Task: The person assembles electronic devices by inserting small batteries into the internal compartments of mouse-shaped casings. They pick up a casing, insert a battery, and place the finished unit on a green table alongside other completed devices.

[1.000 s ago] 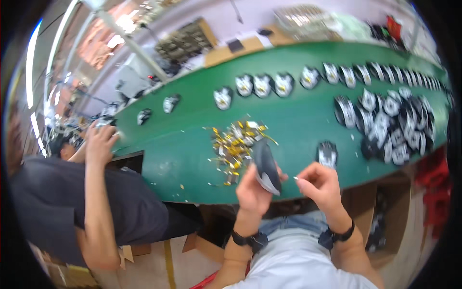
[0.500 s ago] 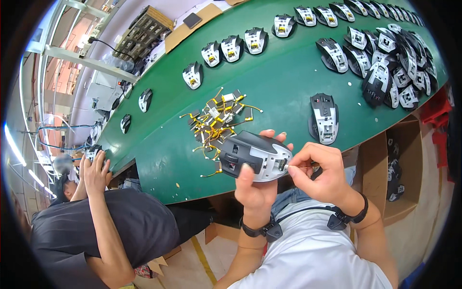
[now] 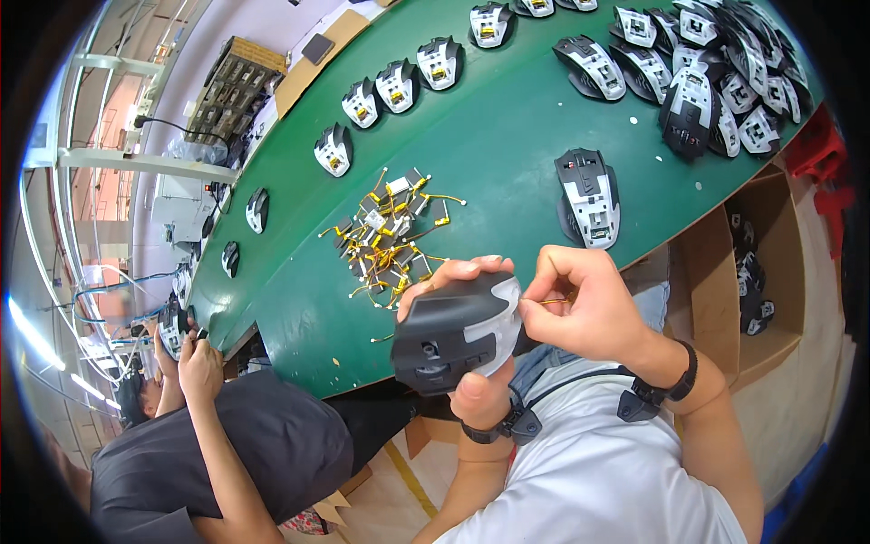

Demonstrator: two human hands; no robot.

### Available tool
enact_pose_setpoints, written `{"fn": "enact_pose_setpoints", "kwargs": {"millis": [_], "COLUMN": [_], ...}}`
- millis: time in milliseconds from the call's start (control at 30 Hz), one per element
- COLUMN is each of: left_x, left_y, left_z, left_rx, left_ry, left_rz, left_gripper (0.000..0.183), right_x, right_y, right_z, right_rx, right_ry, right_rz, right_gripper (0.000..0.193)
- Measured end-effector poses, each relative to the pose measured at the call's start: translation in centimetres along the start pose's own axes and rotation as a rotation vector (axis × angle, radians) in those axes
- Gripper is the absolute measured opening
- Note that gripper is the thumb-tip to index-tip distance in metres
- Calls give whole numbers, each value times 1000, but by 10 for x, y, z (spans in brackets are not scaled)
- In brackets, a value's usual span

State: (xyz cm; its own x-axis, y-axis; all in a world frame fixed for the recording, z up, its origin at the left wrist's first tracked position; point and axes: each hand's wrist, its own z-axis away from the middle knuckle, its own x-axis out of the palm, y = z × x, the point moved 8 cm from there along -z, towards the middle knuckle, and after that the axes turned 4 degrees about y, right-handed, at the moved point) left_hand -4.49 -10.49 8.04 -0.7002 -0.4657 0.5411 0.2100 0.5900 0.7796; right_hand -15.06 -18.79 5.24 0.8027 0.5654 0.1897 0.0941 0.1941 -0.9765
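Observation:
Tilted up in my left hand (image 3: 482, 399) is a black computer mouse (image 3: 449, 331) with a white panel; fingers wrap its far side and the thumb presses the near side. Close against the white end, my right hand (image 3: 584, 304) pinches a thin yellowish wire (image 3: 555, 301) between thumb and fingertips. The wire's tip and the mouse's recess are hidden from me. Beyond the mouse lies a loose heap of small batteries (image 3: 390, 231) with yellow tape and thin leads. Another mouse (image 3: 591, 201) lies by itself on the table, its white panel up.
A row of mice (image 3: 397, 86) runs along the green table (image 3: 489, 163), with a pile of mice (image 3: 698, 104) at the far right. Cardboard boxes (image 3: 766, 299) stand under the table's right edge. At the left a co-worker (image 3: 208, 444) handles another mouse (image 3: 170, 328).
My left hand has tipped the mouse so its white panel turns away from view. My right hand keeps its pinch beside the white end. The co-worker's hands and mouse have shifted.

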Motion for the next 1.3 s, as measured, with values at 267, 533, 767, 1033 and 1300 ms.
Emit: {"fn": "enact_pose_setpoints", "kwargs": {"millis": [267, 533, 767, 1033, 1300], "left_x": [1, -4, -5, -10, -19], "left_y": [-5, -2, -5, -1, -13], "left_z": [0, 1, 2, 0, 1], "left_rx": [-38, -27, -59, -94, -172], "left_ry": [14, 36, 1, -47, -46], "left_rz": [4, 40, 68, 121, 121], "left_gripper": [81, 82, 80, 78, 79], "right_x": [3, 4, 9, 13, 15], "right_y": [1, 7, 12, 19, 33], "right_z": [0, 3, 4, 0, 4], "right_rx": [-5, 18, 50, 156, 213], "right_ry": [1, 11, -2, -118, -164], "right_rz": [-15, -69, -81, -155, -237], "right_gripper": [17, 17, 18, 18, 15]}}
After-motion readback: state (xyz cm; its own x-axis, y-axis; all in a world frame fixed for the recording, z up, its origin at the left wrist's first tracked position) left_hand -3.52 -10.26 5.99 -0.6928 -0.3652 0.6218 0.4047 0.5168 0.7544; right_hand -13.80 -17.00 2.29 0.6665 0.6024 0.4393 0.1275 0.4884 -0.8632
